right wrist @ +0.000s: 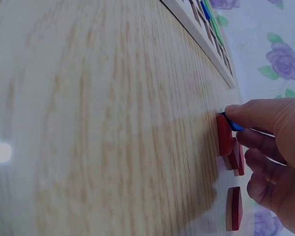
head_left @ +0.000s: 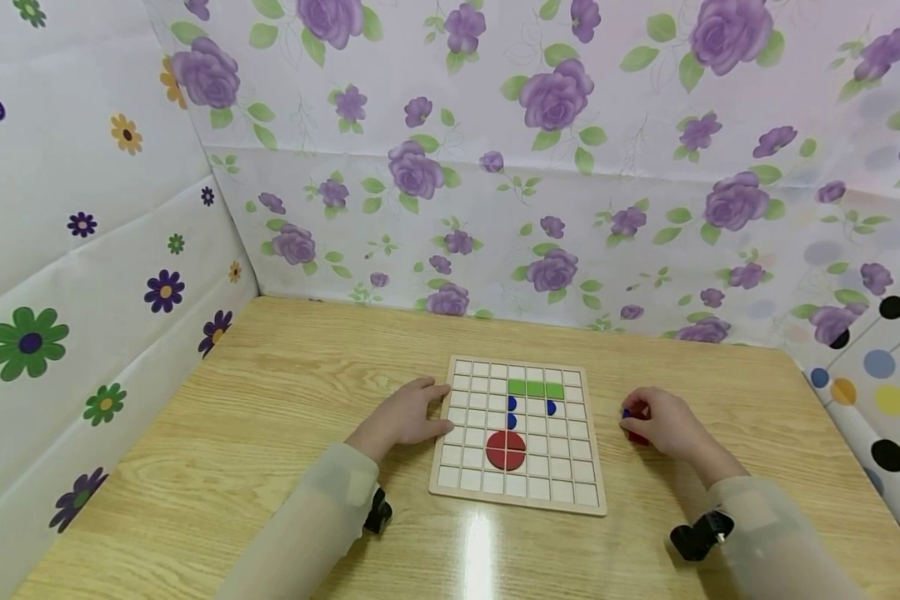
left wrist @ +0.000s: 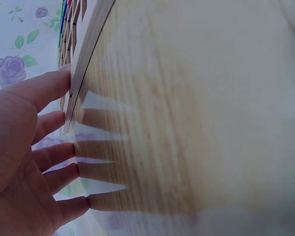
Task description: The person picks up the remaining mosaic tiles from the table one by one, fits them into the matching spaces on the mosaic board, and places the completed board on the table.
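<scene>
A square wooden grid board (head_left: 517, 503) lies flat on the table with white cells. My left hand (head_left: 405, 417) is at its left side, thumb and fingertips at the rim, the fingers spread and fairly straight. Right of the board, my right hand (head_left: 663, 422) pinches a small blue piece (right wrist: 234, 125) between thumb and index finger. Just beneath it are several red pieces (right wrist: 224, 135), partly hidden by the fingers in the head view. On the board sit a row of green squares (head_left: 536, 389), blue half-round pieces (head_left: 512, 403) and a red disc of quarter pieces (head_left: 497, 439).
The wooden table (head_left: 330, 358) ends at a flowered cloth (head_left: 420, 225) hung behind it. More patterned cloth stands at the left and right sides. A black wrist camera (head_left: 701, 536) sits on the right sleeve, another (head_left: 377, 511) on the left.
</scene>
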Action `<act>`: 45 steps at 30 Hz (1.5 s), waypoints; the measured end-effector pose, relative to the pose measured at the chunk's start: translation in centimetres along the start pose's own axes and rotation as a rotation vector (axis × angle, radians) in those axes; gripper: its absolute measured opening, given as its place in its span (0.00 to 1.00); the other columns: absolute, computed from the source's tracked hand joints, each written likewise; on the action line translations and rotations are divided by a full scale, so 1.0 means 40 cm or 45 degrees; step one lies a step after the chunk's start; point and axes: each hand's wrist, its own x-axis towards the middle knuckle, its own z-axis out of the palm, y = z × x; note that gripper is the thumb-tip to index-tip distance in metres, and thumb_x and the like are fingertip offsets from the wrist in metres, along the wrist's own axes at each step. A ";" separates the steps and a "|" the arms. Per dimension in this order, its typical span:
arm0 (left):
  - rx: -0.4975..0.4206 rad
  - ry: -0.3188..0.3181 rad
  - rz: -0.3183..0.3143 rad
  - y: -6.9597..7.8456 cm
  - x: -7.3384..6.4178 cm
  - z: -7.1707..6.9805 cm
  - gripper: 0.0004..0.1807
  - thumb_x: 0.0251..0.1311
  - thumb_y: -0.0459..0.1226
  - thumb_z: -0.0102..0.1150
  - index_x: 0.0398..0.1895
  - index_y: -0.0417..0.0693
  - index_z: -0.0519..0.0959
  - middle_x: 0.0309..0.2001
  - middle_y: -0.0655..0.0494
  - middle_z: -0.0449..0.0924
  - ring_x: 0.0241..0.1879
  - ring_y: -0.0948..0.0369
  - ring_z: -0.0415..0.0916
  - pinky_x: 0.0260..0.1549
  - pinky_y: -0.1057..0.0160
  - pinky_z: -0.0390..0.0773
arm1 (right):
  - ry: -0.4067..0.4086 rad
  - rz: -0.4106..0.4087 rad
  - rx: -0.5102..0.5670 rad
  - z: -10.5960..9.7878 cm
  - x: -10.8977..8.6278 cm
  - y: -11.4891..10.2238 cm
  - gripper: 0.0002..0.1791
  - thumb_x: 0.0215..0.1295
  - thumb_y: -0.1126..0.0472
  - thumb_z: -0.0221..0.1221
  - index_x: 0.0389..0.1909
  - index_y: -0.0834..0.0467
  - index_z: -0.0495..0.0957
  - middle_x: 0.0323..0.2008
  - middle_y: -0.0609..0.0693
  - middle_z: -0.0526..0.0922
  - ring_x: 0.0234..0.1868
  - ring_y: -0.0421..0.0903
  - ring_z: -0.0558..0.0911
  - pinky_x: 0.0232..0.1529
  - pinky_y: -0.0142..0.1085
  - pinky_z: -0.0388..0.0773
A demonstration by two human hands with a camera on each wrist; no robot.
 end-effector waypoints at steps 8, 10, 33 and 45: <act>-0.007 -0.002 -0.002 -0.001 -0.001 0.002 0.36 0.60 0.52 0.59 0.70 0.52 0.64 0.72 0.43 0.56 0.70 0.46 0.55 0.66 0.47 0.62 | 0.001 0.027 0.051 0.006 -0.004 -0.003 0.09 0.61 0.60 0.62 0.38 0.60 0.77 0.31 0.50 0.79 0.28 0.44 0.72 0.28 0.35 0.69; -0.008 -0.002 -0.004 -0.001 -0.001 0.003 0.36 0.60 0.52 0.59 0.70 0.52 0.64 0.72 0.44 0.56 0.70 0.46 0.55 0.66 0.47 0.62 | 0.006 0.024 0.054 0.006 -0.004 -0.004 0.08 0.61 0.61 0.62 0.38 0.60 0.77 0.31 0.50 0.79 0.29 0.43 0.73 0.29 0.35 0.69; -0.020 0.021 0.027 0.004 -0.002 -0.003 0.35 0.59 0.50 0.60 0.69 0.50 0.65 0.71 0.43 0.58 0.70 0.46 0.56 0.67 0.47 0.61 | 0.024 0.051 0.141 -0.003 -0.009 -0.020 0.08 0.65 0.60 0.59 0.40 0.61 0.78 0.33 0.51 0.80 0.31 0.43 0.76 0.30 0.35 0.73; -0.018 0.015 0.019 0.002 -0.002 -0.003 0.35 0.59 0.51 0.60 0.69 0.51 0.65 0.71 0.43 0.57 0.70 0.46 0.56 0.66 0.47 0.61 | 0.012 0.030 0.166 0.007 -0.003 -0.028 0.13 0.65 0.58 0.59 0.46 0.62 0.79 0.36 0.52 0.82 0.34 0.43 0.77 0.34 0.36 0.75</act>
